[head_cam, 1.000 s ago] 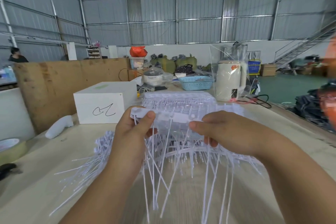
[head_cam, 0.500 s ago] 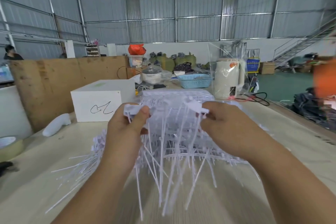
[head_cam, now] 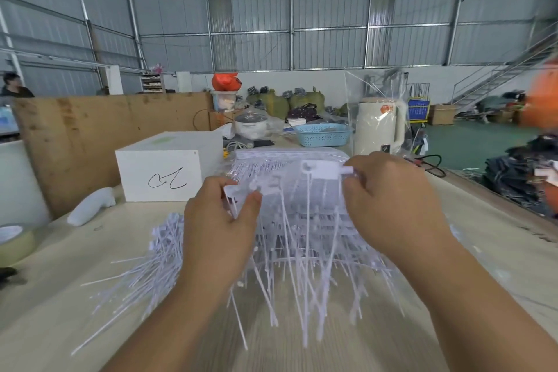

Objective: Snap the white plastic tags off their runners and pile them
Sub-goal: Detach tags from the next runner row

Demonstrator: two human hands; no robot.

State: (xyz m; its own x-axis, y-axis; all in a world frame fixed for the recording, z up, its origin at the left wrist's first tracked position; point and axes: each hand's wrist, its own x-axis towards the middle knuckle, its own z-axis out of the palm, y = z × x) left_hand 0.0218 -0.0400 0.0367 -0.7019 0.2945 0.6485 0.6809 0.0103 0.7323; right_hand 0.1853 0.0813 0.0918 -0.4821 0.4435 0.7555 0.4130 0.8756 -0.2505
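Head view shows the strip of white plastic tags now parted in two, where a second ago both hands held it as one straight bar at chest height: the right hand has lifted and drawn away to the right, pinching a short runner piece between thumb and fingertips, while the left hand pinches the other runner piece lower and nearer the middle. That break suggests the snapping step is under way rather than finished, since long thin tag tails hang from both held pieces down toward the table, so the tags themselves look as if they remain attached to their runners. Between and beneath the two hands hang those tails, blurred, and I cannot tell how many belong to each piece. A loose heap of separated tags lies on the table just left of the left forearm, fanned out toward the near edge. Beyond the hands, close behind the held pieces, sits a clear bag of unbroken tag strips, and farther back to the left a white box with a scribble on its front. By my judgement the pile is only partly built and much stock remains.
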